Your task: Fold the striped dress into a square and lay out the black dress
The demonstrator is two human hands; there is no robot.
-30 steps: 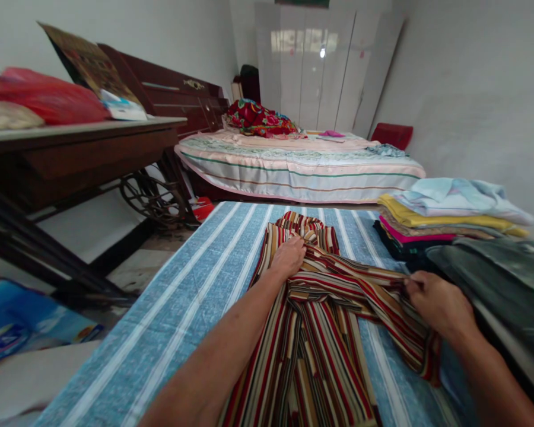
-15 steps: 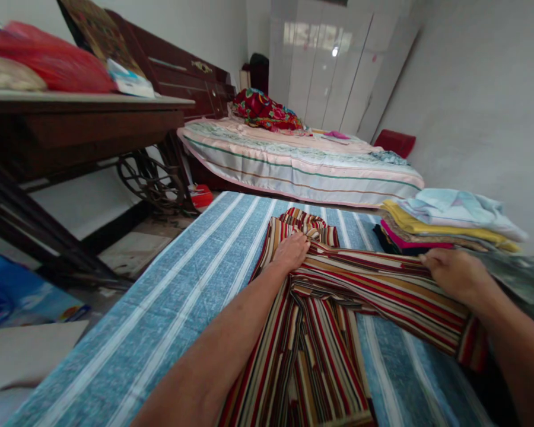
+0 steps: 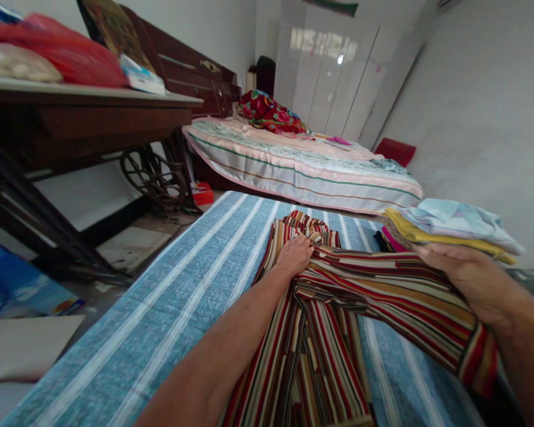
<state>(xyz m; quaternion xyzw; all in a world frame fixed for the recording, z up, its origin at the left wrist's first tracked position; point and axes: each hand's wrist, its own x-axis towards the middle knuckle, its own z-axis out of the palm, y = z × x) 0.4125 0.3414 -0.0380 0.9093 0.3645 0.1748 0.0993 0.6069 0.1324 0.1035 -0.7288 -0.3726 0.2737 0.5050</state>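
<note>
A striped garment [image 3: 324,332] in red, brown and cream lies on a blue and white striped cloth [image 3: 191,296] in front of me. My left hand [image 3: 295,254] presses down on the garment near its collar, fingers bent against the fabric. My right hand [image 3: 465,276] lies on the garment's sleeve, which is drawn out to the right and lifted off the cloth. Its fingers look stretched flat along the sleeve, and whether they grip it from beneath is hidden.
A pile of folded clothes [image 3: 449,228] sits at the right, just beyond my right hand. A dark wooden sewing table [image 3: 84,118] with a red bag stands at the left. A bed [image 3: 302,169] with a pale quilt lies farther back, before white wardrobes [image 3: 333,71].
My right hand has carried the sleeve up and out to the right, stretching it away from the body of the garment. My left hand has stayed pressed near the collar.
</note>
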